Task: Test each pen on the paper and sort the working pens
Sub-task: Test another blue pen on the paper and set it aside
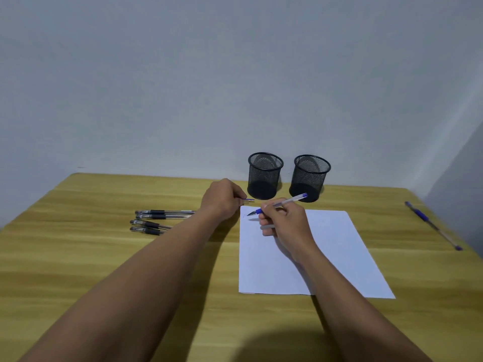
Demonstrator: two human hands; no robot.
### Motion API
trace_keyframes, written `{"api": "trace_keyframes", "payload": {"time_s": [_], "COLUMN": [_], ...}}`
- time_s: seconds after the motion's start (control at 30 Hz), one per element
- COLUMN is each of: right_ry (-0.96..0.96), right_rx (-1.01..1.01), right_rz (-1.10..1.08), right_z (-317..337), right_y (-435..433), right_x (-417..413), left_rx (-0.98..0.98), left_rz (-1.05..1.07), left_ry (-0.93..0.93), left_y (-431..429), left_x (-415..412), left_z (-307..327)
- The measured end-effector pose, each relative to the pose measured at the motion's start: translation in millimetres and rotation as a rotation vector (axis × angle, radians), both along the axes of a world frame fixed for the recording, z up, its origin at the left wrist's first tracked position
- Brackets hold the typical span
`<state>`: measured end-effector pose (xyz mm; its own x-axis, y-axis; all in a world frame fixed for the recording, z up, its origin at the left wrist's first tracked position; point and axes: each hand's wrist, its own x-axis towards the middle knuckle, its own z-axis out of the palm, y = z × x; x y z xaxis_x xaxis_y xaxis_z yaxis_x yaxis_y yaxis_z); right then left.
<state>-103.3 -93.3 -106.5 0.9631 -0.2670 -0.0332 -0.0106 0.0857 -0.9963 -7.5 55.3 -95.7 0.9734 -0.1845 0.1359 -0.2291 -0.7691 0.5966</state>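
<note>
My right hand (283, 220) grips an uncapped blue pen (292, 201), its tip just above the top left corner of the white paper (326, 257). My left hand (222, 199) is closed around the pen's cap (249, 200), beside the paper's top left corner. Several black pens (156, 218) lie in a row on the table, left of my left hand. Two black mesh pen cups, the left cup (264, 176) and the right cup (309, 177), stand beyond the paper; both look empty.
Another blue pen (432, 224) lies at the far right, near the edge of the wooden table (104, 257). A plain grey wall rises right behind the cups. The table's back edge runs just past them.
</note>
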Motion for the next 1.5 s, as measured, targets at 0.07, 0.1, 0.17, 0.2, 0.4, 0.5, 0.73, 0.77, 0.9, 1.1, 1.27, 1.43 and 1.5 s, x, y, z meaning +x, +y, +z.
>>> {"api": "trace_keyframes", "payload": {"time_s": [0.07,0.1,0.17,0.2,0.4,0.5,0.73,0.77,0.9,1.1,1.27,1.43,1.5], "right_ry": [-0.003,-0.004,-0.004,-0.003,-0.010,-0.026,0.014,0.016,0.005,0.010,0.014,0.014,0.008], "right_rx": [0.005,0.008,-0.006,-0.025,-0.109,-0.197,-0.337,-0.367,-0.431,-0.462,-0.496,-0.503,-0.503], "right_rz": [0.006,0.008,0.001,-0.005,-0.024,-0.023,-0.030,-0.028,-0.057,-0.060,-0.081,-0.100,-0.097], "right_z": [-0.8,-0.9,-1.1,-1.1,2.6,5.0,-12.0,-12.8,-16.2,-16.5,-16.8,-16.4,-16.0], "right_y": [-2.0,-2.7,-3.9,-4.2,-0.6,4.8,6.4,6.4,8.0,9.4,8.3,6.9,6.1], "right_x": [0.1,0.3,0.9,1.1,-0.7,-0.9,1.1,1.5,1.4,2.2,0.2,-0.8,-1.4], "left_rx": [0.001,0.000,0.009,0.035,0.394,0.468,0.452,0.453,0.459,0.488,0.492,0.495,0.493], "left_rz": [0.002,0.007,0.008,-0.006,-0.190,-0.200,-0.227,-0.230,-0.237,-0.237,-0.232,-0.226,-0.227], "left_ry": [-0.001,-0.006,-0.021,-0.026,0.076,0.060,0.086,0.088,0.091,0.086,0.096,0.103,0.106], "left_y": [0.1,1.9,8.1,12.5,29.6,29.9,27.1,26.8,26.4,25.4,26.0,26.3,26.1], "left_x": [0.1,-1.6,-7.9,-12.1,-42.7,-44.6,-43.8,-43.8,-44.6,-42.8,-42.8,-42.3,-42.7], "left_z": [-2.2,-1.4,2.9,5.6,10.0,7.3,8.3,8.6,8.4,8.1,7.5,7.3,7.6]}}
